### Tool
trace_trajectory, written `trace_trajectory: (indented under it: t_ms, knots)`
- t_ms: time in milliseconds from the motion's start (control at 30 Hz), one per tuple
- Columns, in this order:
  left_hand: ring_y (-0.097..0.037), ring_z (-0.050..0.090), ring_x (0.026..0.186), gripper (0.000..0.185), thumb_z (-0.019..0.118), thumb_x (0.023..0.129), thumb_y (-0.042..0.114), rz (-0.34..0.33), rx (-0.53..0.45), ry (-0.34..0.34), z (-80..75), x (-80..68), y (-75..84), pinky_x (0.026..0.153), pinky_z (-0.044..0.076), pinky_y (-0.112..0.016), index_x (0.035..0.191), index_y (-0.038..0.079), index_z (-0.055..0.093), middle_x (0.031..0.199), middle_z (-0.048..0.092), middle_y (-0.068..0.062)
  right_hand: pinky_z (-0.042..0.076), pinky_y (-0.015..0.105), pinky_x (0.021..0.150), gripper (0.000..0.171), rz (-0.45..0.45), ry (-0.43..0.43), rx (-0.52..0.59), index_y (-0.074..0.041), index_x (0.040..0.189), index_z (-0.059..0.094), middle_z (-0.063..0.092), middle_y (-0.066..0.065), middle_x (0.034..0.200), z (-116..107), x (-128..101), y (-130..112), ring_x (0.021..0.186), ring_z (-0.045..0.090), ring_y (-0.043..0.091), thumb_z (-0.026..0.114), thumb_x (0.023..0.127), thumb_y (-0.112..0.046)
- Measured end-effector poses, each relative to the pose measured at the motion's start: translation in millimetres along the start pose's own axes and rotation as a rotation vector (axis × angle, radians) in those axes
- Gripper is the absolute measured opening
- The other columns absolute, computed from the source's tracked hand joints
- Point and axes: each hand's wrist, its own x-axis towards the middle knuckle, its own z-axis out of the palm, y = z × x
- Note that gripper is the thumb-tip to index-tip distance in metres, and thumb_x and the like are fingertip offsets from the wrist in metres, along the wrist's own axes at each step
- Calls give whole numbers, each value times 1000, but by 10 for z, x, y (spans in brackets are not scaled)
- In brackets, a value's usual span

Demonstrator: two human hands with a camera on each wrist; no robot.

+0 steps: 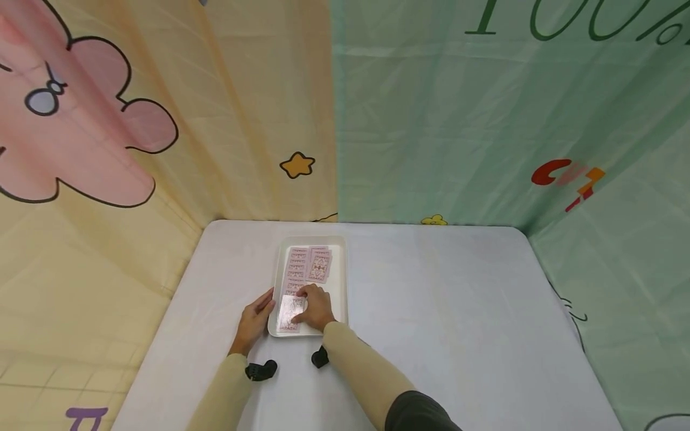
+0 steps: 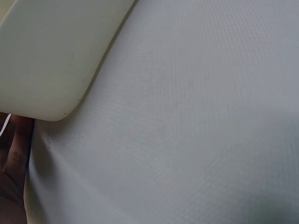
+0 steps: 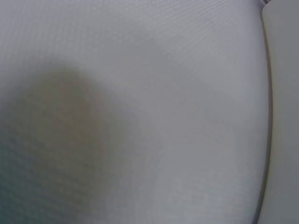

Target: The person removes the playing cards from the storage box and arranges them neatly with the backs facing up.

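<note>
Printed fabric, peach on one side and mint on the other, walls in a white table (image 1: 431, 311) with rounded corners. A person in cream sleeves leans over its near-left part.

Cream tray (image 1: 341, 281), rectangular with a shallow rim, lies lengthwise away from the person. In the left wrist view its rounded corner (image 2: 56, 70) sits right on the tablecloth.

Pink-backed cards (image 1: 309, 263) lie in the tray in about 2 overlapping columns at the far end. 1 separate card (image 1: 290, 312) lies at the near end, pale and glossy under glare; its print is too small to read.

Left hand (image 1: 253, 323) rests against the tray's outer left edge, fingers fairly straight and extended along the rim, closed around nothing. It appears to brace the tray.

Right hand (image 1: 315, 307) sits inside the tray at the near card, fingers bent down onto it or its right edge. Whether they pinch the card or only press on it, I cannot tell from this height.

2 small black wrist cameras (image 1: 261, 370) show below the cuffs.

Risks, as I judge them: a flat card on smooth plastic is hard to lift, so fingertips may skid and shove it into the overlapped columns, scattering them. A pull without the left hand's bracing could slide the light tray across the cloth.
</note>
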Motion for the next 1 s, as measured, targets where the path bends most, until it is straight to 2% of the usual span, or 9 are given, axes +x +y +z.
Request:
trace_trajectory:
  t_ms: [333, 500, 633, 1000]
  knots:
    - [-31, 42, 133, 46, 52, 101, 18, 6, 29, -1, -18, 0, -6, 109, 33, -42, 143, 2, 44, 141, 47, -20, 40, 29, 86, 47, 9, -28, 55, -14, 108, 68, 65, -6, 93, -54, -10, -3, 82, 50, 9, 89, 66, -23]
    - [-30, 40, 135, 46, 52, 101, 17, -6, 25, 1, -9, 22, -26, 110, 33, -42, 144, 2, 44, 143, 46, -19, 43, 22, 71, 44, 39, -18, 205, -10, 110, 68, 61, -5, 82, -86, -10, 7, 72, 48, 6, 86, 70, -13]
    - [-29, 37, 137, 46, 51, 101, 17, -31, 19, -1, -1, 28, -36, 111, 31, -42, 144, 4, 43, 144, 45, -18, 47, 18, 62, 40, 72, -21, 332, -6, 112, 69, 60, -4, 79, -106, -6, 23, 68, 52, 4, 81, 74, -5]
    - [-31, 32, 139, 47, 49, 102, 20, -72, 26, -14, 11, 26, -29, 112, 29, -46, 144, 0, 42, 143, 44, -21, 46, 18, 56, 39, 111, -13, 418, -7, 112, 71, 59, -3, 71, -272, 25, 73, 62, 52, 6, 78, 74, -2]
